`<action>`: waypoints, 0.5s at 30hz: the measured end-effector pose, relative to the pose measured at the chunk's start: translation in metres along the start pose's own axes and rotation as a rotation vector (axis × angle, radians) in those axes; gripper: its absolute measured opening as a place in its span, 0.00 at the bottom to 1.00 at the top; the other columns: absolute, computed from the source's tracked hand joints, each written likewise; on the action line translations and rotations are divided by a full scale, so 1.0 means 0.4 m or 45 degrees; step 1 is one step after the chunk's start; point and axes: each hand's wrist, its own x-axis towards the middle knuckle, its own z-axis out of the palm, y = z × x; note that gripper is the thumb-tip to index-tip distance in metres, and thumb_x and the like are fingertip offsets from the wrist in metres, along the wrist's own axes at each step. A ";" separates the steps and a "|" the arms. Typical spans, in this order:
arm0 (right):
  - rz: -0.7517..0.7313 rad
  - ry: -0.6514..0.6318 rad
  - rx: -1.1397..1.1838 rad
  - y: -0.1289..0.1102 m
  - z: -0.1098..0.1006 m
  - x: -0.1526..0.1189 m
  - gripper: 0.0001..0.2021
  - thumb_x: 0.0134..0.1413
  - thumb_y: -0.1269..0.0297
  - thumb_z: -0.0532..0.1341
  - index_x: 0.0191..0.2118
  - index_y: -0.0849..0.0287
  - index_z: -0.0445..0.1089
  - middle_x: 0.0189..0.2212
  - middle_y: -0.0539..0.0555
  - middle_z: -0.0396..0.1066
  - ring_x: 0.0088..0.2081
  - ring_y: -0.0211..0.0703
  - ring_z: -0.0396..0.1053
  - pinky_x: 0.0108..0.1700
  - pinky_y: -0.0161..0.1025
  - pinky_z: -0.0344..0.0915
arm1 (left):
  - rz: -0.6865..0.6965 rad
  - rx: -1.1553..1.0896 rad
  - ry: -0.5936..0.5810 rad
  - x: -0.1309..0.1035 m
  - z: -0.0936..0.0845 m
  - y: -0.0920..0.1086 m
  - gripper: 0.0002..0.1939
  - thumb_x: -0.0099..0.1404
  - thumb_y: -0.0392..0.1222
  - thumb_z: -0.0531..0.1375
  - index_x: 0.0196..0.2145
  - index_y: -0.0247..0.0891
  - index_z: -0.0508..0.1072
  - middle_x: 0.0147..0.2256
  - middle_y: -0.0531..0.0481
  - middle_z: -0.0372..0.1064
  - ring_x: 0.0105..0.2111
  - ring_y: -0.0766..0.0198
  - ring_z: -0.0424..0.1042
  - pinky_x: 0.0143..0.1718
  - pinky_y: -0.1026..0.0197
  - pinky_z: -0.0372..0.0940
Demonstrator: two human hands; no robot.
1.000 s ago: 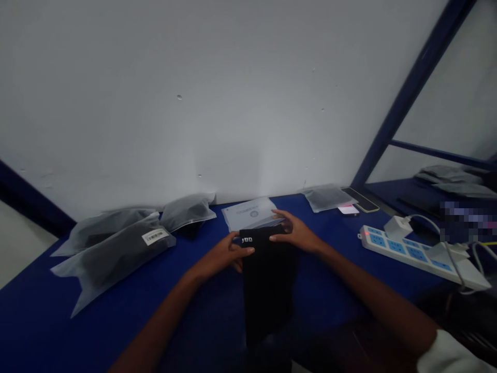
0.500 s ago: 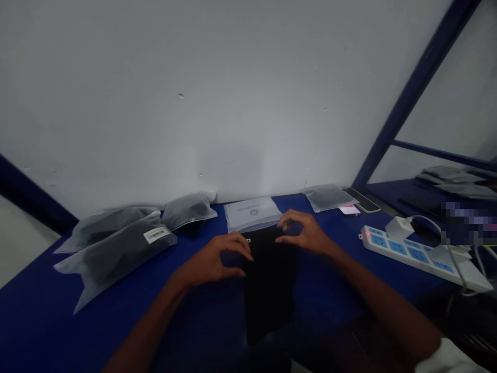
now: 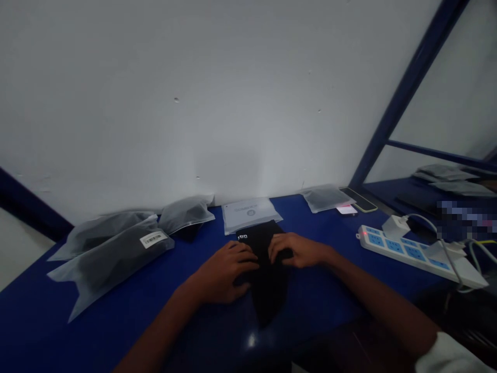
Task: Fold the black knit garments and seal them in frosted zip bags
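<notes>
A long piece of black cloth [image 3: 267,298] lies on the blue table in front of me, with small white lettering near its far end. On its left side rests my left hand [image 3: 229,272], fingers stretched over the cloth and thumb apart. My right hand [image 3: 295,249] touches the right edge, its fingers bent down onto the fabric and a gap left between them and the thumb. Neither hand visibly pinches the cloth. Just beyond the cloth's far end is a flat frosted bag [image 3: 251,211] with grey printing.
Frosted bags with dark contents [image 3: 120,254] lie at the left, one bearing a barcode label [image 3: 152,239]. Another frosted bag [image 3: 326,198] and a phone [image 3: 359,199] lie by the wall. A white power strip [image 3: 411,254] with plugs and cables stretches along the right.
Both hands have come down onto the black cloth, my left hand moving nearer its middle. The cloth's far end now shows more lettering, and its near end is narrower and farther from me.
</notes>
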 end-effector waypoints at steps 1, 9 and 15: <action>0.019 0.045 0.039 0.003 0.000 0.000 0.14 0.47 0.81 0.59 0.38 0.58 0.73 0.39 0.52 0.71 0.43 0.41 0.68 0.48 0.40 0.62 | 0.001 0.013 0.017 0.000 0.001 0.001 0.22 0.54 0.38 0.61 0.49 0.43 0.71 0.49 0.48 0.71 0.52 0.54 0.64 0.56 0.49 0.55; 0.207 0.322 0.358 0.029 0.024 0.007 0.10 0.61 0.59 0.55 0.41 0.60 0.68 0.38 0.53 0.70 0.40 0.42 0.68 0.44 0.41 0.64 | -0.203 0.027 0.141 0.029 0.042 0.023 0.27 0.52 0.55 0.65 0.44 0.36 0.70 0.44 0.39 0.70 0.47 0.46 0.67 0.47 0.47 0.62; 0.239 0.252 0.450 0.009 0.009 -0.001 0.27 0.46 0.54 0.68 0.52 0.55 0.64 0.47 0.54 0.68 0.49 0.46 0.66 0.54 0.48 0.61 | -0.608 -0.400 0.413 0.041 0.050 0.016 0.16 0.67 0.50 0.50 0.35 0.38 0.72 0.33 0.47 0.73 0.33 0.57 0.72 0.37 0.57 0.64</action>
